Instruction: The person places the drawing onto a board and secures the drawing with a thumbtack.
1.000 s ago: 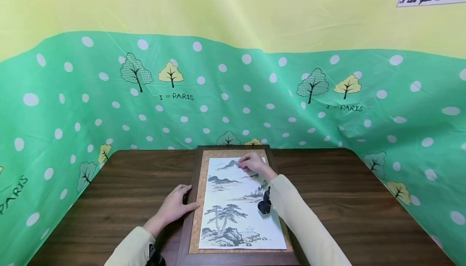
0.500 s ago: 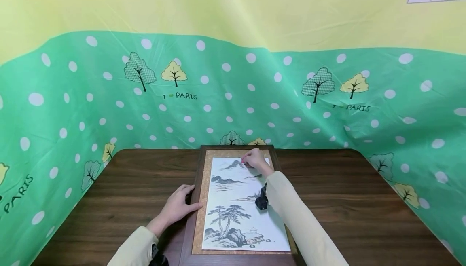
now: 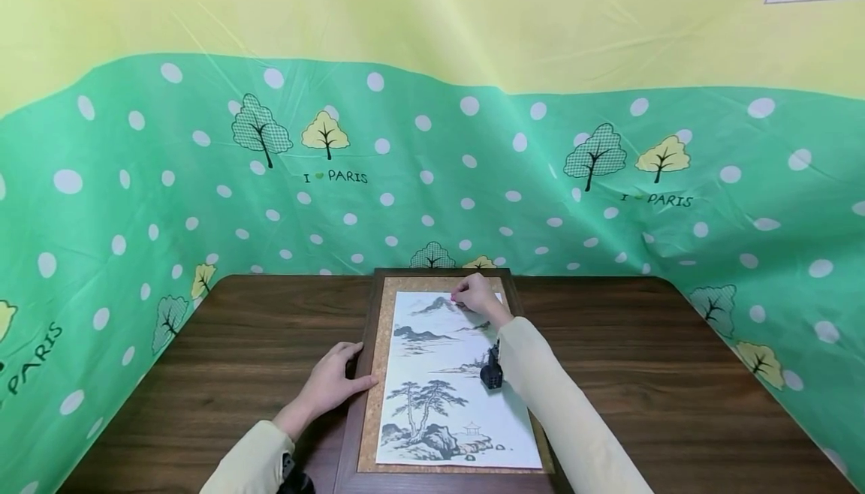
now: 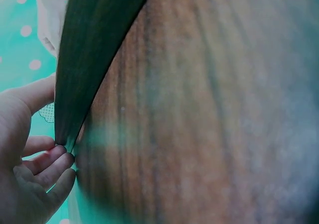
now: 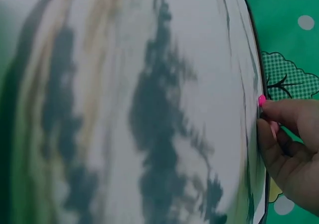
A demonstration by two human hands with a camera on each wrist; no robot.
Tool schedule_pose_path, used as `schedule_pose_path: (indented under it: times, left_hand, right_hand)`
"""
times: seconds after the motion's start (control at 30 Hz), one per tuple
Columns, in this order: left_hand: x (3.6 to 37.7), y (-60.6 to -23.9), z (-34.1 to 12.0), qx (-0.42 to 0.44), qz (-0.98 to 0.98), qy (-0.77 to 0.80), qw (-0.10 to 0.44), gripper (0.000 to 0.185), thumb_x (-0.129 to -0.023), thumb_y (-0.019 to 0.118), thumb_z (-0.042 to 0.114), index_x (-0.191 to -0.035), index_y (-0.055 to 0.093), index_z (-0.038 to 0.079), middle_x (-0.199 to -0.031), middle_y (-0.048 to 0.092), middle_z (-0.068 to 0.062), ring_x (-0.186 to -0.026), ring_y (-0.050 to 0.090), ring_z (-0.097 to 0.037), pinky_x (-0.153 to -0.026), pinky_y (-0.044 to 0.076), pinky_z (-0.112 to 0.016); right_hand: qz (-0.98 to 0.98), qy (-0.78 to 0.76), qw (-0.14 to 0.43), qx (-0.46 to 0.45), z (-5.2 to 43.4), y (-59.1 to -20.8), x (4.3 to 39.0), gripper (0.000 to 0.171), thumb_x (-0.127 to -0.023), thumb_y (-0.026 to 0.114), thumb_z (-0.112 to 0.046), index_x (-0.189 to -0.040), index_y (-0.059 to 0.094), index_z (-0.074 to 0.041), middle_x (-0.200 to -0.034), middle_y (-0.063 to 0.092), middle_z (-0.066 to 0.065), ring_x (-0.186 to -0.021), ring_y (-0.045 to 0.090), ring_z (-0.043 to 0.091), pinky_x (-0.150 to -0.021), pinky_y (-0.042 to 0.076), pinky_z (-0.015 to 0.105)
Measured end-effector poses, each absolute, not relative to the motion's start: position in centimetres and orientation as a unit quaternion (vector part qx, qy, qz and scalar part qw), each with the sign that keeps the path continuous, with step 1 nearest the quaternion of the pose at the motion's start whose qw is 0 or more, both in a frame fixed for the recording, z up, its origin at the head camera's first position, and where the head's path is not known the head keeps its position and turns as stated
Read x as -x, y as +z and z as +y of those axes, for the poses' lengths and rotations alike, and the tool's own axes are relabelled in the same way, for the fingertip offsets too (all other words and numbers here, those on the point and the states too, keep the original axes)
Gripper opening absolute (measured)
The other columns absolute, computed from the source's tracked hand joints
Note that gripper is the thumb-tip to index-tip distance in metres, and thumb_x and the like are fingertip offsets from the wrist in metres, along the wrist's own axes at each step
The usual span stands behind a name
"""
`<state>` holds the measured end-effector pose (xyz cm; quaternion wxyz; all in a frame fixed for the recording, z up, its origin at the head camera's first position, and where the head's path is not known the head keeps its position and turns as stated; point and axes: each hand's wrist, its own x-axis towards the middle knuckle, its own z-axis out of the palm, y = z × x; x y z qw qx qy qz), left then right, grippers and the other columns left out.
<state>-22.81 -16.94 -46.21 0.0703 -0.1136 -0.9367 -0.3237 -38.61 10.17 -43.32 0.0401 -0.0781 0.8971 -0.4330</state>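
A dark wooden frame with a cork backing lies flat on the table. An ink landscape painting on paper is spread over the cork. My right hand is at the painting's top edge, fingers curled, pinching a small pink pin-like thing against the paper. My left hand rests on the table beside the frame's left side. Its thumb and fingertips touch the frame's edge; it holds nothing.
A green and yellow polka-dot cloth with tree prints walls in the table on three sides. A black wrist camera hangs under my right sleeve, over the painting. Bare wood shows left and right of the frame.
My right hand has edged slightly toward the painting's top edge. The left hand has stayed by the frame. The view has shifted a little.
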Motion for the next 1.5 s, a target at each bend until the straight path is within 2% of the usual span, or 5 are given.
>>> schedule_pose_path:
  times: [0.23,0.53,0.73,1.0,1.5]
  left_hand:
    - [22.7,-46.1,-16.9,0.115,-0.937,-0.323,0.071,0.067,-0.073,0.075,0.035,-0.122,0.053,-0.004,-0.114,0.055,-0.012,-0.104,0.054,-0.028,-0.084,0.045,-0.043]
    - [22.7,-46.1,-16.9,0.112,-0.935,-0.332,0.064,0.068,-0.074,0.074,0.037,-0.124,0.052,-0.004,-0.115,0.055,-0.012,-0.105,0.053,-0.029,-0.084,0.044,-0.044]
    - [22.6,-45.9,-16.8,0.110,-0.934,-0.334,0.066,0.066,-0.075,0.073,0.035,-0.124,0.052,-0.004,-0.115,0.055,-0.013,-0.105,0.054,-0.029,-0.084,0.045,-0.044]
    - [22.5,-46.0,-17.0,0.113,-0.934,-0.334,0.063,0.066,-0.075,0.072,0.036,-0.124,0.052,-0.004,-0.115,0.055,-0.013,-0.105,0.054,-0.029,-0.084,0.045,-0.044]
    - [22.5,-45.7,-16.8,0.115,-0.937,-0.324,0.058,0.066,-0.074,0.073,0.034,-0.123,0.052,-0.006,-0.114,0.055,-0.014,-0.104,0.054,-0.029,-0.084,0.045,-0.044]
  right_hand:
    - [0.894,-0.429,0.059,0.112,10.9,-43.6,39.0,0.009,-0.085,0.061,-0.003,-0.085,0.069,0.001,-0.075,0.063,0.009,-0.062,0.057,0.013,-0.054,0.049,0.026]
    - [0.912,-0.383,0.033,0.141,11.1,-44.0,39.4,0.011,-0.084,0.062,-0.007,-0.082,0.073,-0.004,-0.074,0.065,0.005,-0.054,0.054,0.011,-0.051,0.047,0.025]
    - [0.922,-0.359,0.005,0.149,11.0,-43.8,39.0,0.010,-0.083,0.063,-0.005,-0.081,0.073,-0.004,-0.078,0.067,0.006,-0.062,0.055,0.013,-0.055,0.045,0.025]
    - [0.870,-0.455,0.008,0.188,13.2,-44.5,39.7,0.011,-0.083,0.063,-0.008,-0.090,0.070,-0.002,-0.080,0.065,0.010,-0.064,0.058,0.019,-0.057,0.048,0.031]
    - [0.843,-0.504,0.029,0.185,19.7,-40.4,34.5,0.024,-0.086,0.061,-0.008,-0.102,0.062,0.009,-0.091,0.064,0.015,-0.087,0.057,0.042,-0.074,0.048,0.050]
